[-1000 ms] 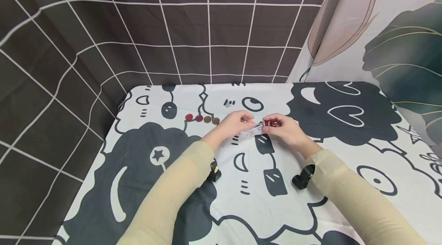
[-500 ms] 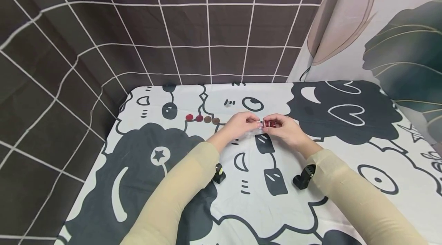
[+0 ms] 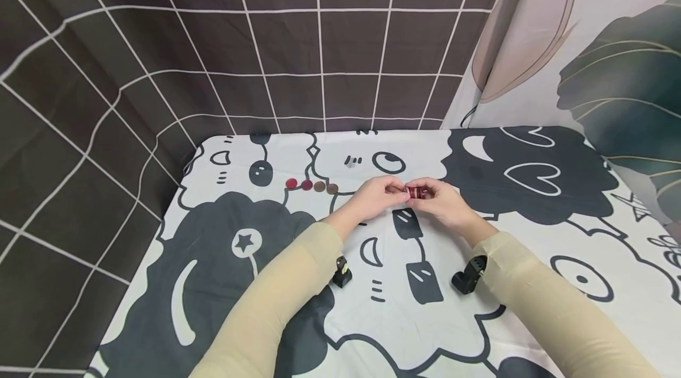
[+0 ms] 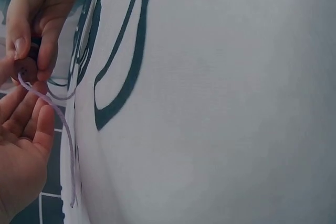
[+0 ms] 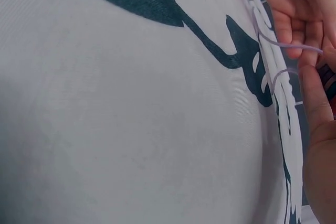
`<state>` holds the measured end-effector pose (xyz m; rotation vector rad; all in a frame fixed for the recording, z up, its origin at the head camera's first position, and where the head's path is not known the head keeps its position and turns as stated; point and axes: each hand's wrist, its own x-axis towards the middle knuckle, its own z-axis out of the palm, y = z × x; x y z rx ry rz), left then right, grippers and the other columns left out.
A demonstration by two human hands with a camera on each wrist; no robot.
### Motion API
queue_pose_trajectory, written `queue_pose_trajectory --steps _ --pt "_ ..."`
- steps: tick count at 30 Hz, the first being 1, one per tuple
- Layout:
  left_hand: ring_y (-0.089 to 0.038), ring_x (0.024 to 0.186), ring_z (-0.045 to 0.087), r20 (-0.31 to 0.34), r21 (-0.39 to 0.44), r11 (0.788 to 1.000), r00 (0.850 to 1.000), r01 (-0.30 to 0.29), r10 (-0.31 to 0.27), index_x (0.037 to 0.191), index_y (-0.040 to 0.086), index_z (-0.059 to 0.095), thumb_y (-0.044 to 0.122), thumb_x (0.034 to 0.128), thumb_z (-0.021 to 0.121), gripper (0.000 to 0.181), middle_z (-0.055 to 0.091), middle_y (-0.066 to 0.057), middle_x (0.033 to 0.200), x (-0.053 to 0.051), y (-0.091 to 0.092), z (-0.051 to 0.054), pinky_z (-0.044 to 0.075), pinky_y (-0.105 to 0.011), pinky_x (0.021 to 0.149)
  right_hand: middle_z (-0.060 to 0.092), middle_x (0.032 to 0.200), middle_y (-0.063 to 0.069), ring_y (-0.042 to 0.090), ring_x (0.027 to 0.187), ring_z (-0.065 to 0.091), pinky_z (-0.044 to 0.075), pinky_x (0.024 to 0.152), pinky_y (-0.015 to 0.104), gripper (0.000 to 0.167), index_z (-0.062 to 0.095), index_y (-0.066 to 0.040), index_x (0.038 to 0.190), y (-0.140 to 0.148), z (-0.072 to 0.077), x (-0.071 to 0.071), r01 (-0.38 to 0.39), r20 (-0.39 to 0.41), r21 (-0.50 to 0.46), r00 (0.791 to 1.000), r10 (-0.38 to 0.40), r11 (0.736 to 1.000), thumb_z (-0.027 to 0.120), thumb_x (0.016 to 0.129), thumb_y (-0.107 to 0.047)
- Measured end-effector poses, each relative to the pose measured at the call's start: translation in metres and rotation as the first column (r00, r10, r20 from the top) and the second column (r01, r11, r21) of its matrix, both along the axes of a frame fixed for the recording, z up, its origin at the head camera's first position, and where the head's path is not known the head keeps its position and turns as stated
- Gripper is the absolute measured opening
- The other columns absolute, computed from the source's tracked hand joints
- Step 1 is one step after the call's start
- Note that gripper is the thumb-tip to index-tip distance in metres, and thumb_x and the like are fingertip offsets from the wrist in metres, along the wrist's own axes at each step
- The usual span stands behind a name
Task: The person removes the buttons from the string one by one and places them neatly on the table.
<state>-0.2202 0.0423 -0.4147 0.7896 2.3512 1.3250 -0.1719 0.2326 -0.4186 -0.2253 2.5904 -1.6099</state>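
My right hand (image 3: 443,203) holds a short stack of red and dark buttons (image 3: 416,193) between thumb and fingers, above the patterned cloth. My left hand (image 3: 375,196) meets it from the left, its fingertips at the near end of the stack. In the left wrist view, the thumb and fingers pinch the edge of the end button (image 4: 26,71), a dull reddish disc with small holes. A thin lilac cord (image 4: 65,129) comes out of a hole and hangs down past the left fingers. The right wrist view shows the cord (image 5: 283,43) too; the stack is mostly hidden there.
Several loose round buttons lie in a row to the left: a bright red one (image 3: 291,183), a dark red one (image 3: 307,185) and brown ones (image 3: 326,187). Black-and-white cartoon cloth (image 3: 372,330) covers the table. A dark grid-patterned curtain (image 3: 351,41) rises behind.
My left hand has moved right, from holding the cord a little apart from the stack to touching the stack's end. The right hand stays almost still with the buttons.
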Motion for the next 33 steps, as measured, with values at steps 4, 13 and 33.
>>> queue_pose_trajectory --steps 4,13,33 --pt "-0.005 0.087 0.059 0.002 -0.009 1.0 1.0 -0.001 0.001 0.11 0.013 0.064 0.033 0.0886 0.065 0.03 0.066 0.006 0.095 -0.0003 -0.0001 -0.0002 0.046 -0.02 0.079 0.059 0.097 0.011 0.01 0.077 0.053 0.045 0.065 0.017 0.04 0.058 0.005 0.116 -0.0009 0.0006 -0.0001 -0.008 0.004 -0.021 1.0 0.008 1.0 0.07 0.081 -0.008" --pt "-0.005 0.084 0.059 0.019 0.003 1.0 1.0 -0.015 0.015 0.108 0.013 0.064 0.032 0.086 0.068 0.03 0.065 0.007 0.092 0.0009 -0.0004 -0.0003 0.047 -0.02 0.074 0.058 0.105 0.014 0.01 0.082 0.053 0.045 0.069 0.016 0.041 0.057 0.005 0.119 -0.004 0.0013 0.0001 -0.005 0.023 -0.02 1.0 0.006 1.0 0.07 0.081 -0.007" --pt "-0.008 0.088 0.057 -0.006 0.003 0.998 0.998 -0.065 0.065 0.107 0.011 0.058 0.019 0.0848 0.069 0.026 0.062 0.003 0.095 -0.0016 -0.0028 -0.002 0.045 -0.019 0.079 0.061 0.106 0.015 0.005 0.086 0.059 0.048 0.072 0.015 0.042 0.055 0.006 0.12 -0.0035 -0.0019 -0.0012 0.003 0.035 -0.063 0.999 -0.001 0.998 0.068 0.084 -0.01"
